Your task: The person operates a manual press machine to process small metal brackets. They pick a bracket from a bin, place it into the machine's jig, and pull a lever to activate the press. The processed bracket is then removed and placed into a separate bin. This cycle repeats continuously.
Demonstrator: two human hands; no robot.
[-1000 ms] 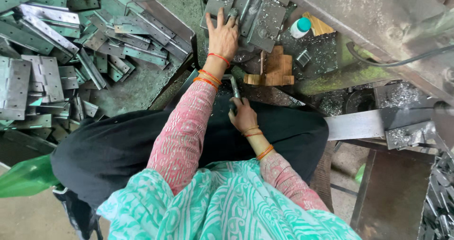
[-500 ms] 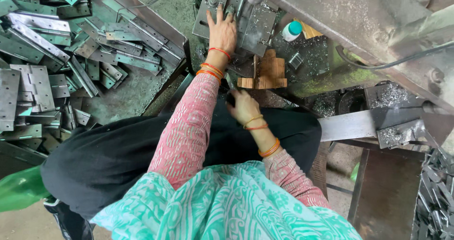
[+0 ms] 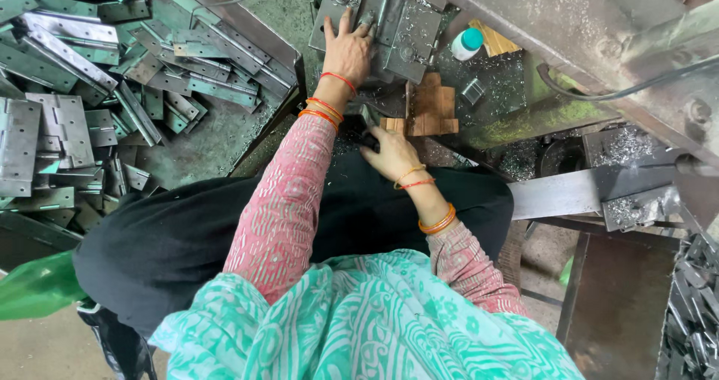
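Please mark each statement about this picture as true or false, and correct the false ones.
1. The left hand lies flat on a grey metal plate under the machine. True.
2. The pile of metal hinges lies on the person's right. False: it lies on the person's left.
3. The small white bottle has a red cap. False: its cap is teal.
4. The right hand is close to the wooden blocks. True.
5. Both wrists are bare. False: both carry orange and red bangles.
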